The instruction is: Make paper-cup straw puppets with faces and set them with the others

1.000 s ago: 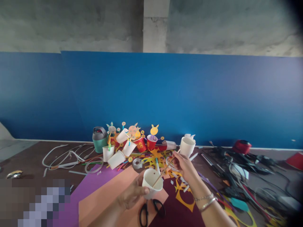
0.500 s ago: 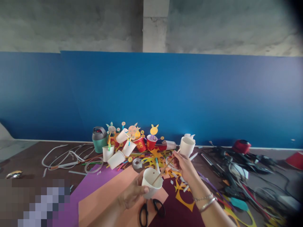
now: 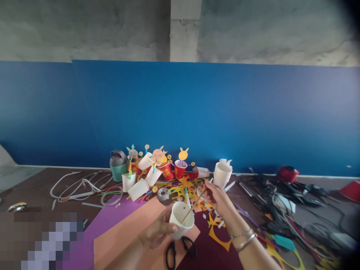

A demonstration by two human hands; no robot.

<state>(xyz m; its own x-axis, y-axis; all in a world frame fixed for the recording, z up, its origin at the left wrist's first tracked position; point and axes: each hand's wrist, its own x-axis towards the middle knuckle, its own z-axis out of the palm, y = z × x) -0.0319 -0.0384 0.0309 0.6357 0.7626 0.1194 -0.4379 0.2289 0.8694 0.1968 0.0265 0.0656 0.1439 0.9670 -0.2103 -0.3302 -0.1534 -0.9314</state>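
one white cup (image 3: 181,229) (pierced), a stick (image 3: 196,202) inside.

Right wrist, above the right hand (image 3: 216,194): two silver-toned pieces worn close together. Nearer the hand, a thin chain bracelet (image 3: 240,235), its links too small to make out. Just beside it, elbow side, a thicker, smooth, shiny bangle (image 3: 246,242). Left hand (image 3: 161,229) bare; both forearms bare where visible.
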